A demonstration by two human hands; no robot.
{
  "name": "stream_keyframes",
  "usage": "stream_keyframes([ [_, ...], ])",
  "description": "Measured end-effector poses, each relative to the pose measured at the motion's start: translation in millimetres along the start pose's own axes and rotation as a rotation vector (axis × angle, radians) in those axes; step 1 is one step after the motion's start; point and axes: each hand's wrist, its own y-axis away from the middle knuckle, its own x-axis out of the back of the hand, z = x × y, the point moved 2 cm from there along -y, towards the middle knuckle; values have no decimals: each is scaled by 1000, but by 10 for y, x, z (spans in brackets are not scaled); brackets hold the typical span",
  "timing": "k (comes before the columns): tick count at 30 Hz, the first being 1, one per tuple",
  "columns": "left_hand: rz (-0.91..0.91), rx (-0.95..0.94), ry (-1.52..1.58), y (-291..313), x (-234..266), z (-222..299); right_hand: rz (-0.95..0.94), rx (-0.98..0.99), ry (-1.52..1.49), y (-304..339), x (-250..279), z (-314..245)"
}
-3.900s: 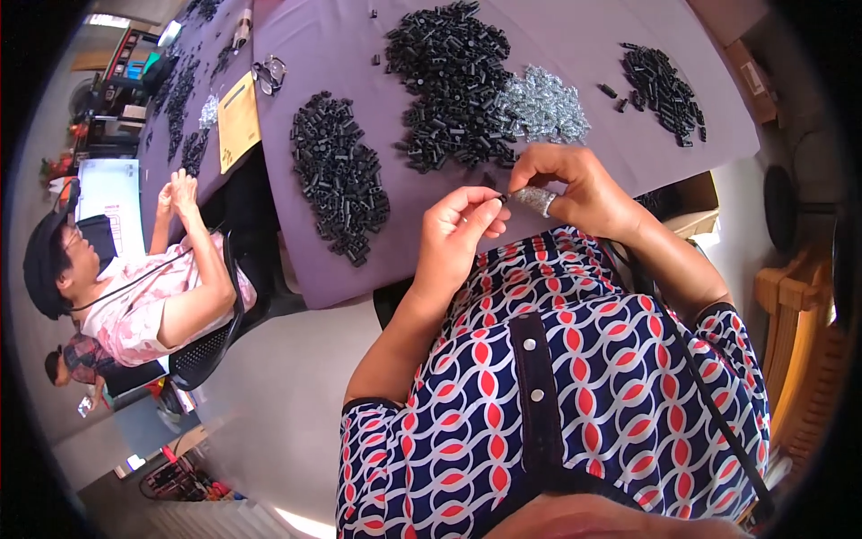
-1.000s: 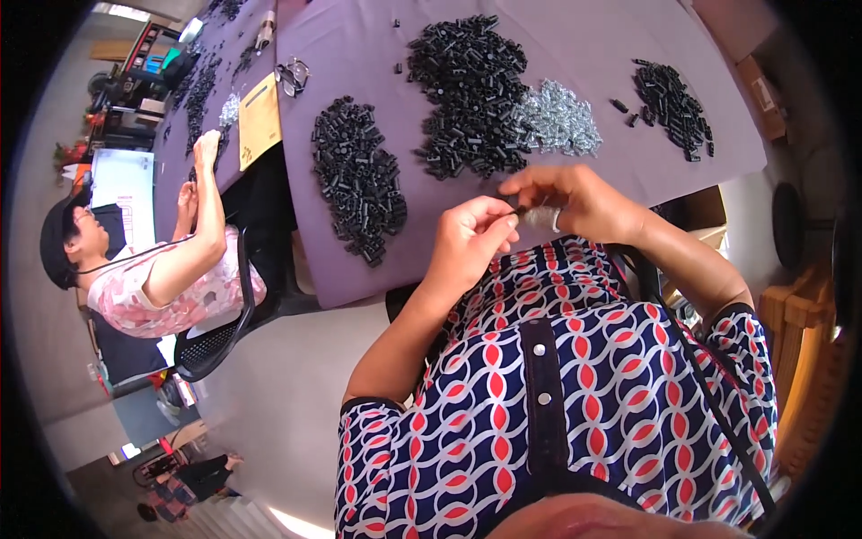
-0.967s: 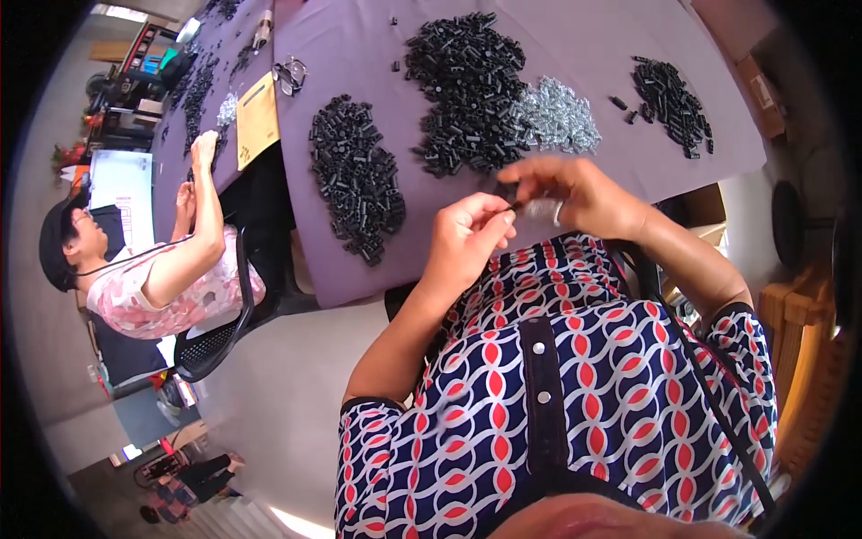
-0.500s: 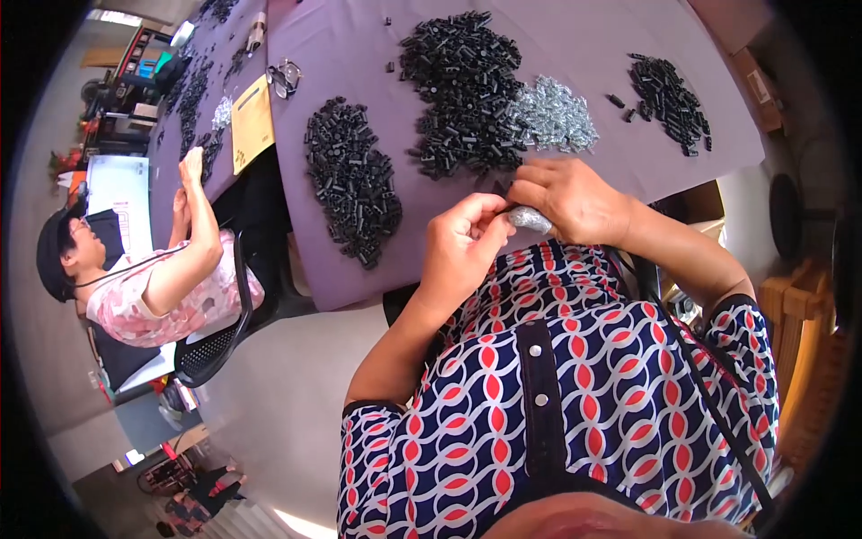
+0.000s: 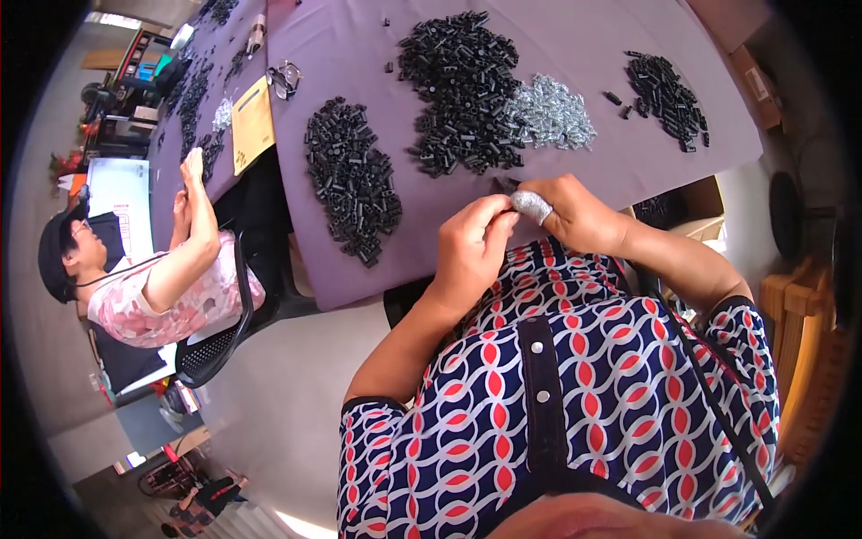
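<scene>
My left hand (image 5: 471, 238) and my right hand (image 5: 575, 211) meet at the table's near edge, fingertips together. Both are closed in a pinch around a small black piece (image 5: 505, 185), mostly hidden by the fingers. A silvery wrap (image 5: 532, 207) covers my right thumb. Beyond my hands lies a large heap of short black cylindrical pieces (image 5: 458, 99). Touching its right side is a heap of small shiny, silvery-clear pieces (image 5: 552, 112). Another heap of black pieces (image 5: 352, 180) spreads to the left, and a smaller black heap (image 5: 666, 101) sits farther right.
A purple-grey cloth (image 5: 620, 171) covers the table. At left, a co-worker (image 5: 162, 278) sits at an adjoining table with more black pieces, near a yellow envelope (image 5: 253, 126) and a pair of glasses (image 5: 285, 79). An open carton (image 5: 709, 202) stands below the table's right edge.
My right hand has turned and dropped slightly, bringing the wrapped thumb up on top. My left fingers have closed in and shifted a little to the right. The heaps look unchanged.
</scene>
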Motion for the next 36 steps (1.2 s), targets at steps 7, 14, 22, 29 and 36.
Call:
stream_keyframes([
  [7, -513, 749, 621, -62, 145, -24, -99, 473, 337, 75, 80, -6],
  [14, -542, 783, 985, -43, 177, -67, -72, 723, 421, -61, 160, -114],
  [22, -305, 588, 560, -17, 132, -56, -10, 481, 432, -29, 23, 43],
  [29, -72, 52, -65, 79, -8, 3, 29, 144, 186, 19, -76, 152],
  [36, -53, 325, 400, -8, 81, 81, 74, -144, -223, -37, 252, 116],
])
